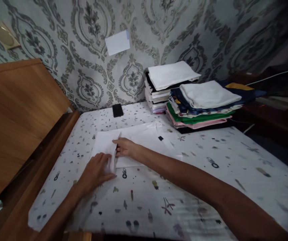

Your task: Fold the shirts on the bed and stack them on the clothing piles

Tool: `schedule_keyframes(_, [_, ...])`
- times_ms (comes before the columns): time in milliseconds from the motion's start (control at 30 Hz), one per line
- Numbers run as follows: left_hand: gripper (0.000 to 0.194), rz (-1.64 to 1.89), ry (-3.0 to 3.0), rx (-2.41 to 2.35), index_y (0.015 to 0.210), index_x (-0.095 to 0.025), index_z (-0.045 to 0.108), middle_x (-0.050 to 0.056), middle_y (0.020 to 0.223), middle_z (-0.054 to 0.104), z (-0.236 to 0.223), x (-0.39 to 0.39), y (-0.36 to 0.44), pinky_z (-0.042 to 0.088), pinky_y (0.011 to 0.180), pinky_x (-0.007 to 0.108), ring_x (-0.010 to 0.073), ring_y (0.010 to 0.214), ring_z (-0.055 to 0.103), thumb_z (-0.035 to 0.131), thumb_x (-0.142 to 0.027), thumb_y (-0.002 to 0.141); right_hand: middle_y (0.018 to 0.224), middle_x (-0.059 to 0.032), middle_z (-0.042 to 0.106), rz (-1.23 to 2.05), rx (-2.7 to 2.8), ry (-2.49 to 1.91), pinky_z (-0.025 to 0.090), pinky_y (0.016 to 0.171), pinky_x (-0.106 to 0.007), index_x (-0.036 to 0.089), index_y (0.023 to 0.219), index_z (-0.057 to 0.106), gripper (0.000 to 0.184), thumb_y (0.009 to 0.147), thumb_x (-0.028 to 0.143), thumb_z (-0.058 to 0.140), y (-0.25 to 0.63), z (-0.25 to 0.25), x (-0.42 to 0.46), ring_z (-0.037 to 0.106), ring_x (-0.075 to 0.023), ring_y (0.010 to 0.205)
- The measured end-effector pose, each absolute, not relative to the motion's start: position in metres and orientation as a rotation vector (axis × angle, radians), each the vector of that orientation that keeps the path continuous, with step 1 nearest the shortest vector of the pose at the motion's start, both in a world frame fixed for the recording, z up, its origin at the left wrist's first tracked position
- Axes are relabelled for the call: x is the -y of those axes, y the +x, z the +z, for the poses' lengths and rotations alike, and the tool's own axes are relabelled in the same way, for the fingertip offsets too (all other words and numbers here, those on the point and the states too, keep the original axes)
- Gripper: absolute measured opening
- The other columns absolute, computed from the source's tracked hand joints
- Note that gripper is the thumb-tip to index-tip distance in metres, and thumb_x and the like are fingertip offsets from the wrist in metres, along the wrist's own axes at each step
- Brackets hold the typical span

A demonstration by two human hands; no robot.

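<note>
A white garment [144, 142] lies on the patterned sheet, its left part folded over into a narrow panel [102, 142]. My right hand [124, 147] reaches in from the right and pinches the raised edge of that fold, thumb on top and fingers curled beneath. At the near end of the same fold is my left hand [97, 170], its fingers bent over the cloth and its thumb stretched along the front. Part of the cloth under both hands is hidden. A small black patch [161, 138] shows near the garment's right end, beside what looks like a thin see-through margin.
Two stacks of folded clothes stand at the back right, a taller stack [156, 95] and a colourful stack [199, 118]. A black phone-like slab [118, 110] lies near the wall. Wooden furniture [20, 120] borders the left side. A white paper [118, 43] hangs on the patterned wall.
</note>
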State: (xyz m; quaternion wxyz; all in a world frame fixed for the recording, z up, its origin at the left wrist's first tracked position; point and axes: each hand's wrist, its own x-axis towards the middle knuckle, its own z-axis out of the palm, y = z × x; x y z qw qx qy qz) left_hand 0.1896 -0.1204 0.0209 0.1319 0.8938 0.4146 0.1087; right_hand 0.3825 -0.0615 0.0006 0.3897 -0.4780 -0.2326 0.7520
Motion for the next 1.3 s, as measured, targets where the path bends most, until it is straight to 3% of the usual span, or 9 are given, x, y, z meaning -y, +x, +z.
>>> schedule_keyframes(67, [0.035,0.255,2.734,-1.199,0.113,-0.026,0.056,0.009,0.11,0.064,0.011,0.13,0.19,0.049,0.081,0.041,0.0284,0.098,0.059,0.066,-0.033,0.08,0.066,0.0031,0.056,1.841,0.625,-1.278,0.057,0.056,-0.035,0.02,0.095,0.05,0.02,0.084,0.009,0.061,0.377,0.001,0.056,0.055,-0.0134,0.052])
schedule_keyframes(200, [0.02,0.282,2.881,-1.203,0.102,-0.025,0.057,0.009,0.101,0.065,0.002,0.133,0.19,0.05,0.078,0.041,0.026,0.091,0.06,0.047,-0.016,0.087,0.057,0.0062,0.05,1.732,0.713,-1.352,0.054,0.047,-0.031,0.019,0.093,0.052,0.031,0.073,-0.002,0.061,0.369,0.007,0.051,0.051,-0.0127,0.045])
schedule_keyframes(467, [0.018,0.692,2.687,-1.189,0.098,-0.028,0.058,0.005,0.088,0.063,0.024,0.131,0.21,0.05,0.066,0.033,0.0202,0.079,0.062,0.04,-0.027,0.096,0.057,0.007,0.052,1.661,0.792,-1.297,0.054,0.048,-0.026,0.019,0.1,0.058,0.043,0.067,-0.007,0.057,0.388,0.017,0.048,0.055,-0.0111,0.047])
schedule_keyframes(833, [0.018,0.649,2.591,-1.074,0.092,-0.022,0.057,0.003,0.088,0.062,0.013,0.135,0.248,0.047,0.068,0.03,0.0174,0.078,0.059,0.039,-0.02,0.096,0.048,0.0082,0.047,1.617,0.849,-1.403,0.046,0.042,-0.019,0.017,0.085,0.054,0.03,0.068,-0.007,0.053,0.408,0.008,0.047,0.047,-0.0086,0.041])
schedule_keyframes(1133, [0.019,0.589,2.391,-0.927,0.098,-0.021,0.056,0.003,0.09,0.063,0.018,0.128,0.247,0.046,0.069,0.028,0.0161,0.077,0.058,0.038,-0.026,0.099,0.053,0.007,0.053,1.542,0.979,-1.504,0.055,0.052,-0.026,0.017,0.093,0.058,0.033,0.07,-0.006,0.052,0.409,0.012,0.043,0.055,-0.0108,0.045])
schedule_keyframes(1300, [0.02,0.528,2.327,-0.885,0.1,-0.021,0.057,0.003,0.089,0.064,0.024,0.126,0.244,0.048,0.07,0.028,0.0161,0.076,0.058,0.039,-0.03,0.099,0.054,-0.0013,0.062,1.438,1.182,-1.675,0.056,0.053,-0.029,0.014,0.08,0.062,0.01,0.078,0.004,0.059,0.432,0.021,0.031,0.064,-0.0176,0.05])
